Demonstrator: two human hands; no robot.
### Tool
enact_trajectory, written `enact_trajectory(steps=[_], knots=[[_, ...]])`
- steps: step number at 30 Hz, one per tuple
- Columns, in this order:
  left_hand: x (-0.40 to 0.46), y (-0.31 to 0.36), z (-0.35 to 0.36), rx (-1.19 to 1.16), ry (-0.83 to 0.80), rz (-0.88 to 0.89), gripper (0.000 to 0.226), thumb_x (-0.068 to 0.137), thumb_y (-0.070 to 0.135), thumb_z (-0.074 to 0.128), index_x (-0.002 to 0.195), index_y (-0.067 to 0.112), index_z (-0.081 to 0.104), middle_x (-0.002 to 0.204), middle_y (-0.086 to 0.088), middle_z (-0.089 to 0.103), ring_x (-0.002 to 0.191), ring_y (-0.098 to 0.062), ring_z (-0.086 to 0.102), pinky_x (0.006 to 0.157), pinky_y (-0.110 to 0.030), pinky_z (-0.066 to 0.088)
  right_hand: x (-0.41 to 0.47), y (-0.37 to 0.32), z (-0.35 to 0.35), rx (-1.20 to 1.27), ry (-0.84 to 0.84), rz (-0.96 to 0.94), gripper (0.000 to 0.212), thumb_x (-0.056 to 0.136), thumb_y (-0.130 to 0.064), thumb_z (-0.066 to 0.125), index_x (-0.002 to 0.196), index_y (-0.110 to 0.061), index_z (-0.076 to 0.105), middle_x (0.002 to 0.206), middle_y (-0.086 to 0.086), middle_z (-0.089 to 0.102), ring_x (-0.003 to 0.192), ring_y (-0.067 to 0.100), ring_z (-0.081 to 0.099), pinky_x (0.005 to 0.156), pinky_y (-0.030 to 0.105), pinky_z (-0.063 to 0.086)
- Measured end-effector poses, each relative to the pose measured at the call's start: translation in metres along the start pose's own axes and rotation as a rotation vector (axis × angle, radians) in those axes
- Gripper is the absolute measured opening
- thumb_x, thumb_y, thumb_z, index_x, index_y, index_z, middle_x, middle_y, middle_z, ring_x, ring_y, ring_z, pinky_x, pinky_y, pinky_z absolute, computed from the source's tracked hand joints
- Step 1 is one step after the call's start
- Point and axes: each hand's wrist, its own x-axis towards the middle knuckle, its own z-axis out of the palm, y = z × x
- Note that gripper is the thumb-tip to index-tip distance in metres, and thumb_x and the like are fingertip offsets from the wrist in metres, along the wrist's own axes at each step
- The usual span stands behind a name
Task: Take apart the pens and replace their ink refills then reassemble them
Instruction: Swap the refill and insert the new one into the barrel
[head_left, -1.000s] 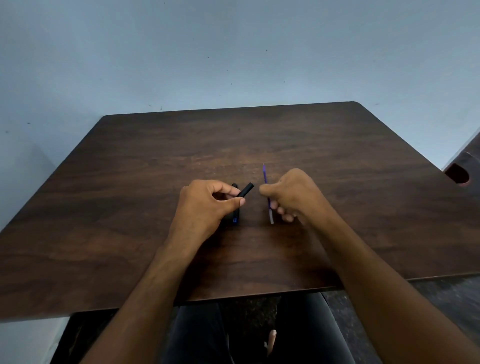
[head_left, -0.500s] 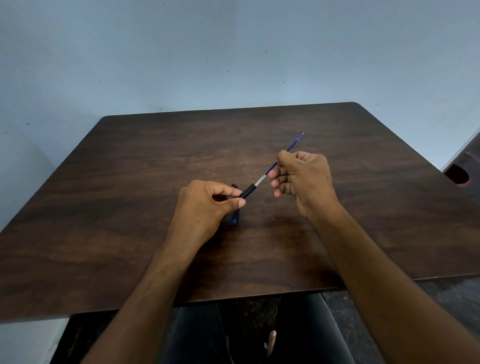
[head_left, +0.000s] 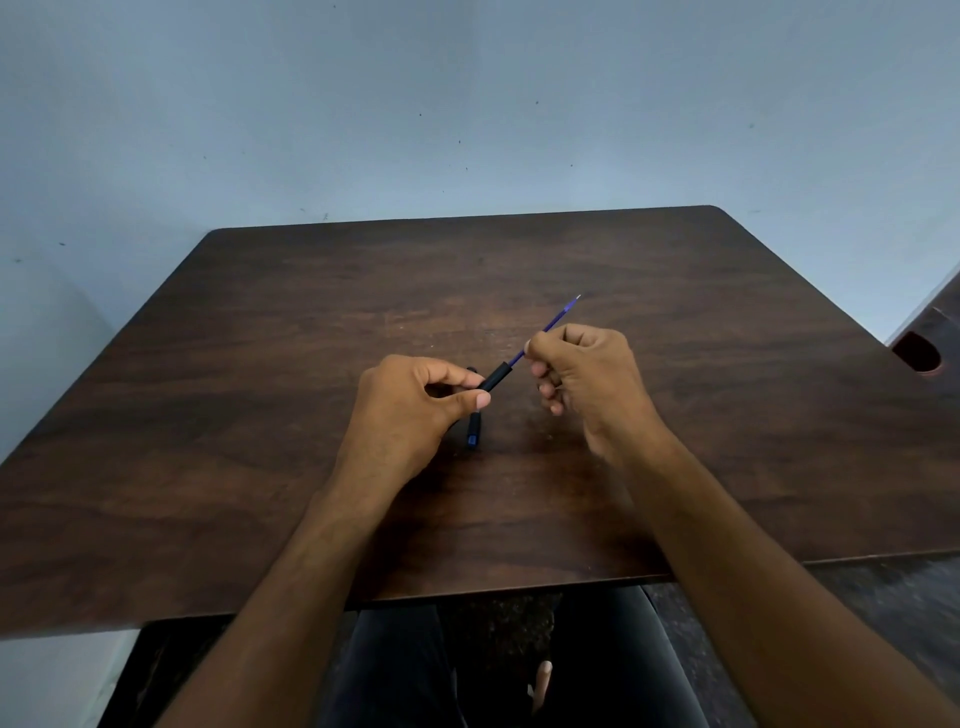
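Dark-clad legs (head_left: 613, 670) show under the near edge, floor dark beside them. Dark wood-grain table (head_left: 260, 467) fills the middle of view; rounded far corners, far edge against a pale blue-grey wall (head_left: 467, 104) with small dark specks. At far right, a dark brown object with a round cut-out (head_left: 917, 353), identity not clear. Both forearms reach in from the near edge to the table centre. Left hand (head_left: 410, 410): fingers curled, thumb and forefinger pinching a black barrel (head_left: 496, 378) that angles up toward the far right. Below and just beside that hand, a second black pen part with a blue end (head_left: 472, 428) lies on the table, pointing near-far. Right hand (head_left: 587, 379): fingers curled, thumb and forefinger pinching a thin blue refill (head_left: 558, 319). Refill's near end sits at the barrel's mouth; whether it is inside cannot be told. Its pale tip points far-right, beyond the fingers, above the table.
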Motion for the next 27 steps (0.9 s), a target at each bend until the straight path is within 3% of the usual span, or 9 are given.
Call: enact_trajectory(steps=[10,14,20,27], knots=[[0.001,0.001,0.0,0.008,0.0,0.002,0.018,0.076,0.028,0.083,0.092,0.032,0.077,0.079,0.025,0.068,0.077,0.007,0.065,0.063,-0.006,0.042,-0.003,0.008,0.0,-0.024,-0.115,0.024,0.017,0.087,-0.021,0.074,0.075,-0.01,0.069,0.062,0.0,0.06,0.051,0.012,0.049,0.043,0.027,0.039],[0.0,-0.001,0.0,0.012,0.019,0.003,0.016,0.078,0.025,0.082,0.092,0.031,0.078,0.078,0.026,0.067,0.077,0.006,0.063,0.061,-0.005,0.039,-0.004,0.005,-0.006,0.077,-0.069,0.002,0.023,0.081,-0.032,0.08,0.068,-0.016,0.07,0.061,0.0,0.061,0.05,0.013,0.05,0.043,0.027,0.041],[0.0,-0.003,0.0,0.021,0.009,0.015,0.016,0.082,0.022,0.079,0.095,0.032,0.076,0.082,0.027,0.065,0.086,0.003,0.062,0.071,-0.011,0.041,-0.003,0.004,-0.009,0.165,-0.003,-0.101,0.015,0.083,-0.02,0.081,0.071,-0.015,0.075,0.061,0.002,0.066,0.049,0.013,0.055,0.045,0.027,0.046],[0.0,-0.004,-0.002,0.036,0.07,0.063,0.018,0.082,0.02,0.079,0.097,0.031,0.078,0.078,0.026,0.067,0.08,0.01,0.062,0.063,0.0,0.04,-0.006,0.005,-0.001,0.164,-0.055,-0.07,0.023,0.08,-0.02,0.082,0.06,-0.02,0.072,0.054,0.0,0.059,0.047,0.014,0.051,0.045,0.027,0.043]])
